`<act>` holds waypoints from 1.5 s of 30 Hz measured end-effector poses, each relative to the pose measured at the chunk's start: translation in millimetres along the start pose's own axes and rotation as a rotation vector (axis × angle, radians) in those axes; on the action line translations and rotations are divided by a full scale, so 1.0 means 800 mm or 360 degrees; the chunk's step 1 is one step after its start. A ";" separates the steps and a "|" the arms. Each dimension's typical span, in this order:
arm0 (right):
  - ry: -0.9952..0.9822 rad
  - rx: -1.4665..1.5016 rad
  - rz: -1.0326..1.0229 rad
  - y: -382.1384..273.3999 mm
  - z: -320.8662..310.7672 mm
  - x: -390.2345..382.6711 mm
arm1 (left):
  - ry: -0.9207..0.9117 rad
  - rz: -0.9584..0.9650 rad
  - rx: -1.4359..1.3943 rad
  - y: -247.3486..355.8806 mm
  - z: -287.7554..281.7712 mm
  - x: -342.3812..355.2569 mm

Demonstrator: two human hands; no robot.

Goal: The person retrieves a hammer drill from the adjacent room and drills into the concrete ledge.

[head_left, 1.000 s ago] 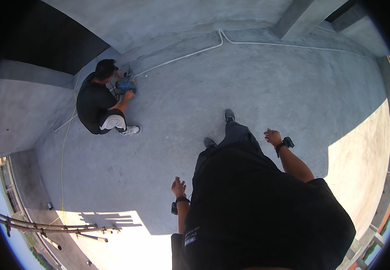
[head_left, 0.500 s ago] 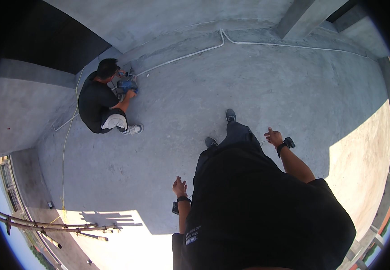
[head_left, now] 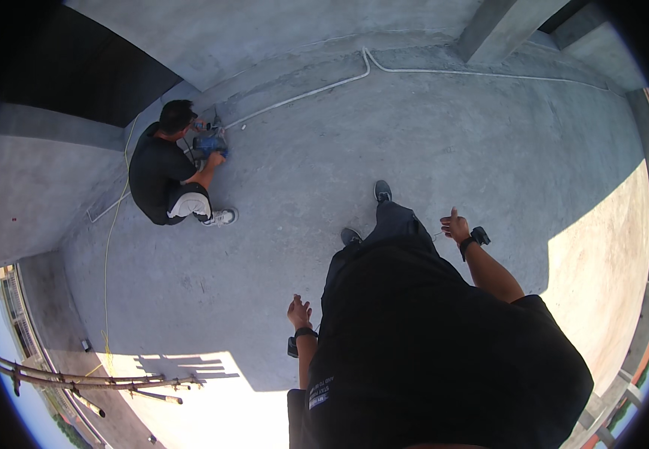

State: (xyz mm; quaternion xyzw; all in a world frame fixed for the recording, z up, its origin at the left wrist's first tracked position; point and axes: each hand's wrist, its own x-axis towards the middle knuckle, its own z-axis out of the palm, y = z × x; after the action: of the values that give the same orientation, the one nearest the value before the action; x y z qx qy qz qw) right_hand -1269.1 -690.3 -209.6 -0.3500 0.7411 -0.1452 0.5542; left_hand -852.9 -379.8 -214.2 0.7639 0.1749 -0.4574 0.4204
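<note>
My left hand [head_left: 299,311] hangs beside my body on the left, fingers loosely apart, with nothing in it. On the other side my right hand [head_left: 454,225] is held out over the floor, also empty, its fingers slightly bent and apart. Each wrist carries a black strap with a small dark device; the right device [head_left: 481,236] shows most plainly. Next to the right fingers there is a thin line, too fine to identify. Both hands are apart from any object.
A person [head_left: 161,168] squats at the upper left, hands on a blue power tool [head_left: 209,144] beside a white pipe [head_left: 294,98] along the wall. A yellow cord [head_left: 107,262] crosses the concrete floor [head_left: 302,179]. Bamboo poles [head_left: 100,383] stick out at lower left.
The view has shifted very slightly. My hands keep nearly the same place and pose, and the squatting person stays at the blue tool.
</note>
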 end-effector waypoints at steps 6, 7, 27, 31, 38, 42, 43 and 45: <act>0.0004 -0.0218 0.0051 -0.004 -0.005 -0.003 | -0.0031 0.0139 0.0033 -0.012 -0.004 0.007; 0.0082 -0.0314 0.0026 -0.003 -0.006 -0.002 | -0.0062 0.0189 0.0211 -0.018 -0.007 0.013; 0.0173 -0.0952 -0.0172 -0.011 -0.029 -0.016 | -0.0353 0.0324 0.0607 0.029 0.070 0.101; 0.0198 -0.0982 -0.0213 -0.004 -0.026 -0.010 | -0.0388 0.0338 0.0674 0.045 0.092 0.105; 0.0240 -0.1037 -0.0240 0.006 -0.026 0.000 | -0.0438 0.0348 0.0763 0.063 0.116 0.115; 0.0264 -0.0964 -0.0229 0.009 -0.027 0.000 | -0.0468 0.0355 0.0797 0.073 0.129 0.117; 0.0256 -0.0996 -0.0241 0.010 -0.027 0.000 | -0.0474 0.0366 0.0808 0.077 0.133 0.117; 0.0252 -0.1012 -0.0247 0.010 -0.028 -0.001 | -0.0497 0.0374 0.0826 0.083 0.138 0.118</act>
State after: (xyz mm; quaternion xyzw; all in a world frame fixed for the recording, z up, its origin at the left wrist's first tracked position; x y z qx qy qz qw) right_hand -1292.6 -687.7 -205.9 -0.5484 0.7612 0.0249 0.3452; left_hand -821.7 -518.3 -287.5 0.7812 -0.1035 -0.5467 0.2832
